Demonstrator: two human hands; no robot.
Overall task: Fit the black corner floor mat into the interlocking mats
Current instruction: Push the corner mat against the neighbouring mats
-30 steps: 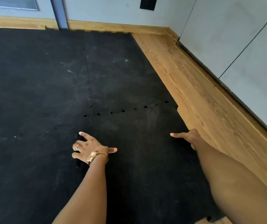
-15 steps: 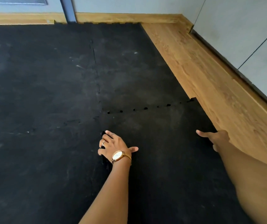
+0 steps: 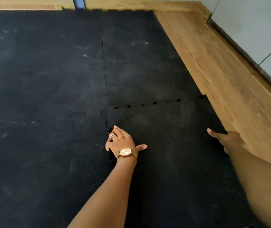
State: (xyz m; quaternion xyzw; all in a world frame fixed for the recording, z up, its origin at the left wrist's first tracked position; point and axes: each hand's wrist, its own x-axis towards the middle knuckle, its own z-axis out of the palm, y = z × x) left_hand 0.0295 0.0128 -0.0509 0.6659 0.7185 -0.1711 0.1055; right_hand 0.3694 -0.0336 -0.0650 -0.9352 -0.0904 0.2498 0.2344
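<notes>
The black corner floor mat (image 3: 172,145) lies at the near right of the laid interlocking mats (image 3: 49,79). Small gaps show along its far toothed seam (image 3: 148,104), and its left seam stands slightly open by my fingers. My left hand (image 3: 123,142), wearing a ring and a gold watch, rests on the mat's left edge with curled fingers pressing at that seam. My right hand (image 3: 225,139) grips the mat's right edge, thumb on top, fingers hidden beneath the edge beside the wooden floor.
A strip of bare wooden floor (image 3: 221,71) runs along the mat's right side up to a grey wall (image 3: 254,22). A wooden skirting board (image 3: 131,4) borders the far edge of the mats, with a dark post (image 3: 78,3) standing there.
The view has shifted so both hands and the mat sit further right in the frame. My left hand's fingers have curled in at the left seam. The right hand keeps its grip.
</notes>
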